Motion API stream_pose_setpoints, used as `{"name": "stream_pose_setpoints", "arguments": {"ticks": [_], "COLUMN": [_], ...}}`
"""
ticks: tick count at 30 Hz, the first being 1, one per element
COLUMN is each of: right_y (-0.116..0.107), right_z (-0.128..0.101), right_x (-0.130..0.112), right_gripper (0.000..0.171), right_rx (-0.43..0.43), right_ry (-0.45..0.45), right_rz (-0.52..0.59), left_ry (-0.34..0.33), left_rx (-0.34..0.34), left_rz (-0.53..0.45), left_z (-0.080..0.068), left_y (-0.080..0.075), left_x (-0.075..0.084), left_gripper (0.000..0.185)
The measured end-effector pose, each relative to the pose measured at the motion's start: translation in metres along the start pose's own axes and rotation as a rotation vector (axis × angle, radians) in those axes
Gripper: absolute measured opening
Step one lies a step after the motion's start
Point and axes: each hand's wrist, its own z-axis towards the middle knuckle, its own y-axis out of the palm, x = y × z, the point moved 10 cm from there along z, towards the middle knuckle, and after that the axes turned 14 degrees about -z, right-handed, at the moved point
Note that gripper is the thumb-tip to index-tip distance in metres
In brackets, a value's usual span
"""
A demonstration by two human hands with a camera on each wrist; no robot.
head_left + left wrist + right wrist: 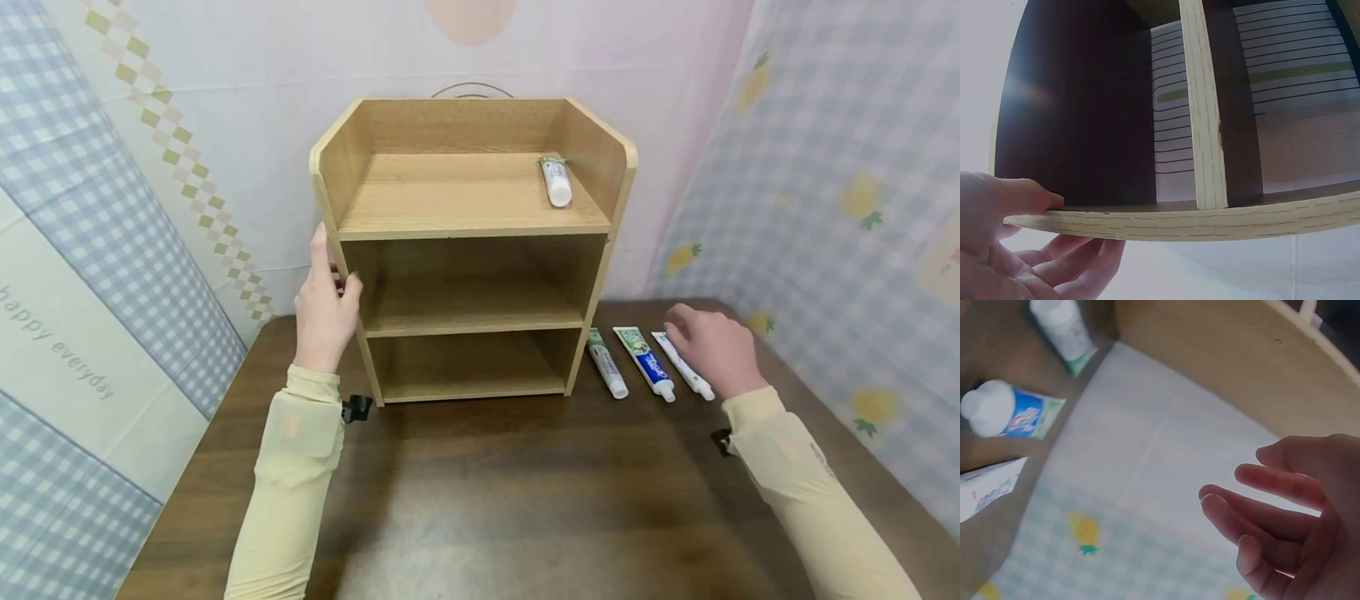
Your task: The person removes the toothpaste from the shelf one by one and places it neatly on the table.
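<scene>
A small wooden shelf unit (pixel 472 233) stands upright on the table. My left hand (pixel 326 312) grips the edge of its left side panel, thumb on the inner face and the other fingers outside, as the left wrist view shows. One toothpaste tube (pixel 556 181) lies on the top tier, near the right. To the right of the unit, a green-and-white tube (pixel 607 364), a blue-and-green tube (pixel 647 365) and a mostly white tube (pixel 684 367) lie side by side. Nearest the white tube is my right hand (pixel 716 346), its loosely bent fingers holding nothing in the right wrist view.
The dark brown wooden table (pixel 480 492) extends toward me in front of the unit. Behind it hangs a pale cloth (pixel 247 50), and a checked cloth with pineapples (pixel 847 275) hangs on the right. Two lower tiers of the unit face forward.
</scene>
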Motion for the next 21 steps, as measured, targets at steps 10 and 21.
{"name": "stream_pose_setpoints", "arguments": {"ticks": [10, 21], "right_y": [-0.012, -0.018], "right_z": [0.000, -0.004], "right_x": [-0.012, -0.017], "right_gripper": [0.022, 0.021], "right_rx": [0.027, 0.029], "right_ry": [-0.019, -0.027], "right_rz": [-0.005, 0.001], "left_ry": [0.010, -0.004], "left_rx": [0.000, -0.002], "left_rz": [-0.003, 0.000], "left_z": [0.001, 0.001], "left_y": [0.001, 0.000], "left_x": [0.001, -0.001], "left_gripper": [0.068, 0.069]}}
